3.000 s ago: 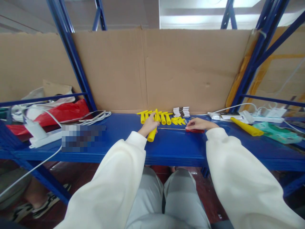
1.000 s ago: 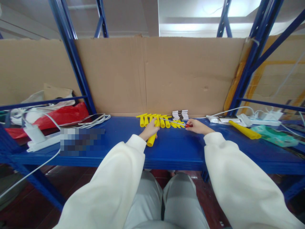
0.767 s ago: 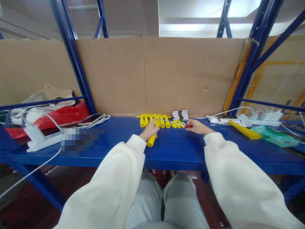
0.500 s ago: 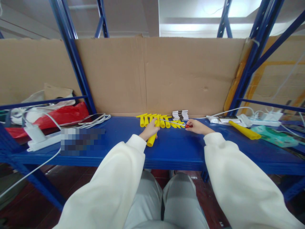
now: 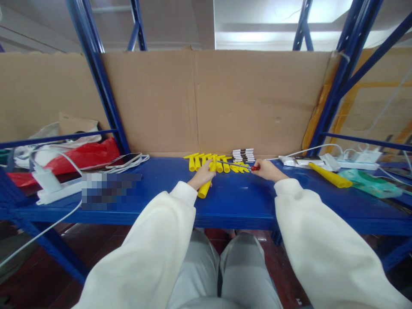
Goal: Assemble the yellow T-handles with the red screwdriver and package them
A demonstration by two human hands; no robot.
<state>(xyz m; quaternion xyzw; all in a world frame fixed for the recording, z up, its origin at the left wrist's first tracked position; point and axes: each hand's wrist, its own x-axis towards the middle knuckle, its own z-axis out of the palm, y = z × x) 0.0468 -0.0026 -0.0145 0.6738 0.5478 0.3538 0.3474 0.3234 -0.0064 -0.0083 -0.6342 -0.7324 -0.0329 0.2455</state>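
My left hand (image 5: 202, 175) is closed around a yellow plastic tube-shaped piece (image 5: 204, 191), its wide end pointing towards me. My right hand (image 5: 268, 169) grips the red handle of a screwdriver (image 5: 255, 168) between its fingers. The screwdriver's long thin shaft runs leftward to the upper part of the held yellow piece; the exact contact of its tip is too small to make out. Just behind my hands stands a row of similar yellow pieces (image 5: 192, 165). Smaller yellow parts (image 5: 238, 169) lie beneath the shaft, near my right hand.
A stack of white strips with dark middles (image 5: 243, 155) lies against the cardboard panel (image 5: 244, 103). Rightward are another yellow tube (image 5: 331, 176), a green packet (image 5: 370, 183) and a power strip (image 5: 358, 164). A phone (image 5: 124, 160), cables and a red bag (image 5: 83, 156) occupy the left.
The fingers of my right hand have shifted on the screwdriver handle, and the handle has turned slightly. My left hand and the yellow piece stay nearly in place.
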